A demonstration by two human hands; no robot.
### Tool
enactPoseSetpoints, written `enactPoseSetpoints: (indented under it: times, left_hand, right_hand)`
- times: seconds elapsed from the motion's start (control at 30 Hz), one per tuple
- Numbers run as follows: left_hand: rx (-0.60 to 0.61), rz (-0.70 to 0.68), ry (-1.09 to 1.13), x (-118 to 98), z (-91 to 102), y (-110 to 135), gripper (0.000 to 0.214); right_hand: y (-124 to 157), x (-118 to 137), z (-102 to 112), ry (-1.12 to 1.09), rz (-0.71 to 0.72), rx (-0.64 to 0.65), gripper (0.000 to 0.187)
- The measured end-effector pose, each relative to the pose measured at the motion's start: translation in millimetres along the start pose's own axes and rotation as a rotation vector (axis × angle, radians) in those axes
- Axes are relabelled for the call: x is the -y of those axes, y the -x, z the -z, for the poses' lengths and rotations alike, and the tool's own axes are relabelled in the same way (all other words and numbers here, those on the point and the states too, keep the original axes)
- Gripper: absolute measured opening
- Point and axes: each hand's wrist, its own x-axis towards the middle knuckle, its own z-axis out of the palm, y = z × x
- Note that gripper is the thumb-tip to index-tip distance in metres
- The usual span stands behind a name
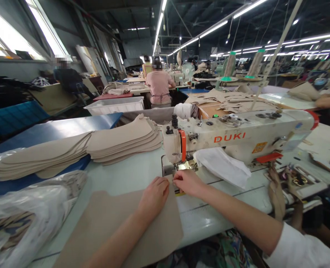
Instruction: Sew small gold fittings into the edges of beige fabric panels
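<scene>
A large beige fabric panel (109, 223) lies flat on the pale sewing table, its upper right corner close to the needle area of a white sewing machine (204, 143) lettered DUKI. My left hand (155, 195) rests on that panel, fingers curled together at its edge. Just to the right, my right hand (187, 181) pinches at the same corner in front of the presser foot, its fingertips almost meeting those of the left. What lies between the fingertips is mostly hidden. A white cloth (223, 167) is draped at the machine's base.
Stacked beige panels (126, 139) lie behind the left hand, with a second stack (42, 158) further left. A clear plastic bag (50, 208) sits at the left edge. Small parts fill a tray (307, 182) at right. A person in pink (159, 85) sits ahead.
</scene>
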Motion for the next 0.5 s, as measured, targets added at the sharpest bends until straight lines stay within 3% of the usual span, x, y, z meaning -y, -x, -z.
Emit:
enactPoseSetpoints:
  times: [0.1,0.27,0.33,0.5]
  left_hand:
    - [-0.004,0.007,0.013,1,-1.5,0,0.018]
    - [-0.017,0.014,0.032,2,-3.8,1,0.018]
    - [-0.021,0.014,0.036,2,-3.5,1,0.018]
    - [-0.019,0.012,0.04,1,-1.5,1,0.019]
  right_hand:
    - [30,-12,6,0.142,0.177,-0.001,0.014]
    - [64,-25,11,0.672,0.738,0.04,0.021]
    - [64,-23,9,0.728,0.793,0.006,0.02]
    - [46,-15,-10,0.65,0.731,-0.152,0.011]
